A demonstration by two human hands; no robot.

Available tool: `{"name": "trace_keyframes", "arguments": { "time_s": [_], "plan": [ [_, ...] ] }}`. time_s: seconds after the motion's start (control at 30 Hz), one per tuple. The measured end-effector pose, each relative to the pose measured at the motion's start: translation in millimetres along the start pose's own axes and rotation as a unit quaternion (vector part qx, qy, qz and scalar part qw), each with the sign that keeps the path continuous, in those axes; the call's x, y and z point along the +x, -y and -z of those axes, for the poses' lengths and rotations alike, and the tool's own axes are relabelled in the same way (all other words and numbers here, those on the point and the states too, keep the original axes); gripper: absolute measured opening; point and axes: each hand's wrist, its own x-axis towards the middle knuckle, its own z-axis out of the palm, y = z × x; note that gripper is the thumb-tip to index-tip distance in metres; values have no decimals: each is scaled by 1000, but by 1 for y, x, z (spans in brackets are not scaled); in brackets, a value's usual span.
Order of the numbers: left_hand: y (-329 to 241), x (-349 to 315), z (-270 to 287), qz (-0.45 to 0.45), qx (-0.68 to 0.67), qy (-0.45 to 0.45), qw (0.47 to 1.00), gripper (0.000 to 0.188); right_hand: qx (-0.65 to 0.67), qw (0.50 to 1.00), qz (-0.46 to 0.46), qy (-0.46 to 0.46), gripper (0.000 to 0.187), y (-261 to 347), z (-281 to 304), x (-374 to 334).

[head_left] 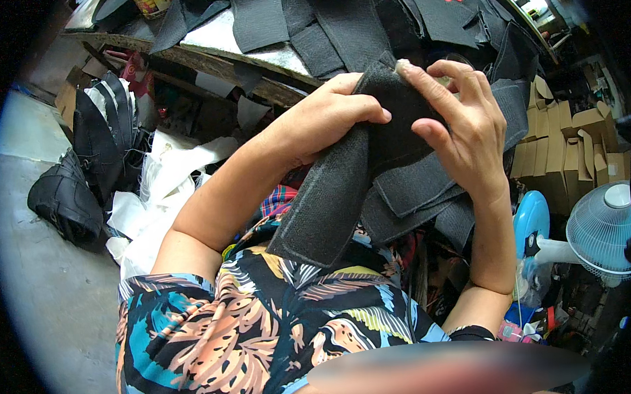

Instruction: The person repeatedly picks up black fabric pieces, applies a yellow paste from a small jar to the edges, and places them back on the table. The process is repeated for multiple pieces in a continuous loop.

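Observation:
My left hand [350, 111] is closed on a long black fabric piece [333, 189], its thumb lying over the front. The piece looks thick and felt-like, with a stitched or marked line along its border. It slants from the far end by my hands down toward my chest. My right hand [460, 113] has its fingers spread. Its index fingertip, with something whitish on it, touches the piece's top corner, while the thumb stands apart. Below my right hand, more flat black pieces [413, 186] lie overlapped near my lap.
Stacked black fabric pieces [343, 27] cover much of the worktable [274, 58] ahead. At left, black bags [69, 197] and white cloth [160, 183] rest on the floor. Cardboard boxes [559, 137] and a white-and-blue fan [602, 230] stand at right.

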Motion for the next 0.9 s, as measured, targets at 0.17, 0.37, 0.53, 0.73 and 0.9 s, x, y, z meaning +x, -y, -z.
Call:
{"name": "trace_keyframes", "arguments": {
  "time_s": [0.17,0.37,0.53,0.73,0.9],
  "plan": [
    [-3,1,4,10,13,17,1000,26,42,997,-41,-47,58,1,4,2],
    [-1,2,5,-34,93,8,995,19,57,998,-7,17,63,4,2,3],
    [-9,-3,21,-46,73,-96,992,17,82,997,9,-14,55,-1,3,-8],
    [4,0,19,-105,67,-77,989,16,34,999,-3,-21,81,-3,-11,-18],
    [10,6,42,-135,85,-55,986,14,9,998,21,-58,74,-8,-20,-25]
  ]
}}
